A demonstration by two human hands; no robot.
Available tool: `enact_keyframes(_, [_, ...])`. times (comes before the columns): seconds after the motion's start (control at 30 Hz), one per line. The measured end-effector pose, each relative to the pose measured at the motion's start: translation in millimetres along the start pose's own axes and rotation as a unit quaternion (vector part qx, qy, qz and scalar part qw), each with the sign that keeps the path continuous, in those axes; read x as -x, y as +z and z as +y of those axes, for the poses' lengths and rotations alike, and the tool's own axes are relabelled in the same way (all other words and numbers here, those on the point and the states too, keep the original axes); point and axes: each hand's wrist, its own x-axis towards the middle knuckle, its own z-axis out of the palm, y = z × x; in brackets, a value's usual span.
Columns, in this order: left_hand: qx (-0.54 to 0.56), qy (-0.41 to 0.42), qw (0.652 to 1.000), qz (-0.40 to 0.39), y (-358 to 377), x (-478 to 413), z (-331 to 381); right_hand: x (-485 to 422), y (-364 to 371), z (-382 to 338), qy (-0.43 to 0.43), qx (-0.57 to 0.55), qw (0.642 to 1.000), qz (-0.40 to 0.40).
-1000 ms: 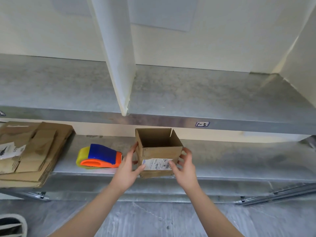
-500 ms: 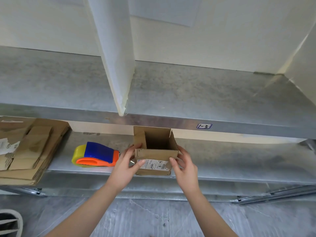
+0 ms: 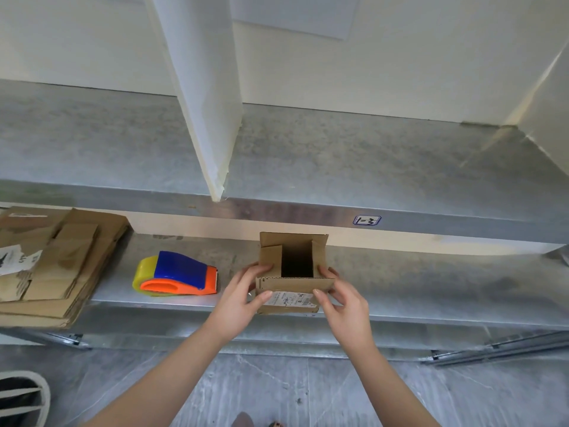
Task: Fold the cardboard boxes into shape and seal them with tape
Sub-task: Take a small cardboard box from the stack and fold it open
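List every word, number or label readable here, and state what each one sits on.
"1-3": handwritten on the small white tag on the front edge of the upper grey metal shelf.
Too small to read: barcode and print on the white printed sticker on the small brown cardboard box.
Blurred, unreadable: the white paper label on the stack of flattened brown cardboard boxes.
No text visible: the blue, orange and yellow tape dispenser.

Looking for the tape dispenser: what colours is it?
The tape dispenser is blue, orange and yellow; head view.
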Motion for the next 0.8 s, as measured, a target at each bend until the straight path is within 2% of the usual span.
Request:
enact_keyframes(0.33, [0.031, -0.030, 0.999, -0.004, 10.8, -4.1, 3.7, -5.8, -8.3, 1.3, 0.029, 0.042, 0.999, 0.006])
enact_keyframes(0.8, [0.080, -0.069, 0.994, -0.010, 12.6, -7.9, -5.5, -11.4, -0.9, -4.9, 0.094, 0.043, 0.995, 0.012])
